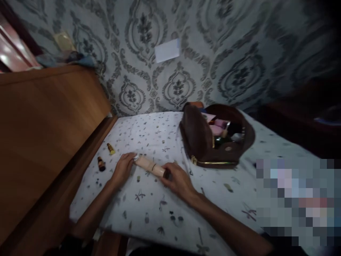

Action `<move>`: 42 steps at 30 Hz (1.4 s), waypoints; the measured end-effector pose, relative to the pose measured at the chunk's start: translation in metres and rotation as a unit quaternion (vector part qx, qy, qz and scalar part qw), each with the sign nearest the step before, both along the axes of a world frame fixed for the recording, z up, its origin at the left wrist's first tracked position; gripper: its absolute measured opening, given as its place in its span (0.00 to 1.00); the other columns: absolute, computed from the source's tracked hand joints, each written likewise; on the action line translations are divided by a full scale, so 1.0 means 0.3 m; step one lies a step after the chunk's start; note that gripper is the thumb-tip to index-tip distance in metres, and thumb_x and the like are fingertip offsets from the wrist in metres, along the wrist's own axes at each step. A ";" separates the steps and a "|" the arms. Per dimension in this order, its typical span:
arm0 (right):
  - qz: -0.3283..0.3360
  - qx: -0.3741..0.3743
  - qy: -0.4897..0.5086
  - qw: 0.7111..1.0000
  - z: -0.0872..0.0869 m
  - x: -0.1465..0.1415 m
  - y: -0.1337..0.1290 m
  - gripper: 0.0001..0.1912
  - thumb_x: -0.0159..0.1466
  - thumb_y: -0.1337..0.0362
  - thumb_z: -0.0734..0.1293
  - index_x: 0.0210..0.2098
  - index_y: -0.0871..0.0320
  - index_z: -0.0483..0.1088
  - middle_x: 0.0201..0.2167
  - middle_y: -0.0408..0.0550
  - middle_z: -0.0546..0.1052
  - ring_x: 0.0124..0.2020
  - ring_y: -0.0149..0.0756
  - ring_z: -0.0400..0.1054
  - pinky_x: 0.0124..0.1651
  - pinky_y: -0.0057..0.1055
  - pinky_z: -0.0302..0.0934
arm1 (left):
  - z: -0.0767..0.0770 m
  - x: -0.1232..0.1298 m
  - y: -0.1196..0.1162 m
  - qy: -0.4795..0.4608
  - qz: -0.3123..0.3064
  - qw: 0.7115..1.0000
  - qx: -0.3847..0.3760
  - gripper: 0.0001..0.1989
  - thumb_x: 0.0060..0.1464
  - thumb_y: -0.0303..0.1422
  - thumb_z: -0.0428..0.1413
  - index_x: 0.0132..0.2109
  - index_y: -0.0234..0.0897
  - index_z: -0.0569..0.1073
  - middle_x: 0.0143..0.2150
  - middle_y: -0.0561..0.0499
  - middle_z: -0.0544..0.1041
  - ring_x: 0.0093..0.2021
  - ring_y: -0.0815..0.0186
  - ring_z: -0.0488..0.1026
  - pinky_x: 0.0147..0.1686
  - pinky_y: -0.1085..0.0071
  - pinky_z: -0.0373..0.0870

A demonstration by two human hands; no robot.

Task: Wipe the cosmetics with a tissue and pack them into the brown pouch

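2 small bottles, dark (101, 164) & gold (111, 148), lie at L on white patterned sheet (149, 131); L hand (124, 166) grasps pale end of beige tube (150, 166), which lies slanted on sheet between hands; R hand (176, 178) grips its dark end btwn thumb & fingers; open brown bag (210, 142) w/ pink & green items stands at R, near wall (170, 81)

Both forearms are reaching in from the bottom of the view, angling toward each other — kind of a loose V shape. The left hand (124, 167) is sitting palm-inward with its fingers stretching forward and bunching together. The right hand (178, 178) is coming in from the other side — wrist pretty straight, thumb and fingers curling into a pinchy grip.
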State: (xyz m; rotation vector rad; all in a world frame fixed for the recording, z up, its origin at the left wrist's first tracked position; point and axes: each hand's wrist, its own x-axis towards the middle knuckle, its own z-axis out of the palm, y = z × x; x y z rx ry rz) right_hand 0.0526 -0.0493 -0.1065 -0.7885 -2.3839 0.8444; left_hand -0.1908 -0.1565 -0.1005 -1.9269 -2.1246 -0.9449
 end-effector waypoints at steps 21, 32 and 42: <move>0.009 0.007 0.028 1.000 -0.010 -0.004 -0.001 0.08 0.58 0.69 0.68 0.38 0.56 0.69 0.36 0.47 0.73 0.39 0.39 0.68 0.42 0.33 0.63 | 0.018 0.268 -0.011 0.119 -0.145 0.982 0.031 0.19 0.66 0.26 0.46 0.62 0.36 0.65 0.54 0.39 0.73 0.57 0.56 0.68 0.55 0.52 0.71; 0.018 0.008 0.051 0.999 -0.011 0.004 -0.010 0.12 0.58 0.68 0.68 0.42 0.55 0.69 0.38 0.47 0.73 0.39 0.39 0.69 0.40 0.34 0.64 | -0.026 -0.025 -0.037 0.036 0.003 0.999 0.003 0.15 0.64 0.27 0.48 0.54 0.39 0.73 0.49 0.44 0.76 0.50 0.59 0.71 0.51 0.56 0.72; 0.040 0.100 0.089 0.990 -0.012 0.005 -0.013 0.12 0.60 0.73 0.66 0.43 0.56 0.67 0.38 0.50 0.74 0.42 0.44 0.67 0.42 0.39 0.66 | 0.099 0.152 -0.009 0.075 -0.091 0.992 0.051 0.18 0.63 0.23 0.47 0.57 0.37 0.69 0.51 0.43 0.75 0.52 0.59 0.70 0.52 0.58 0.70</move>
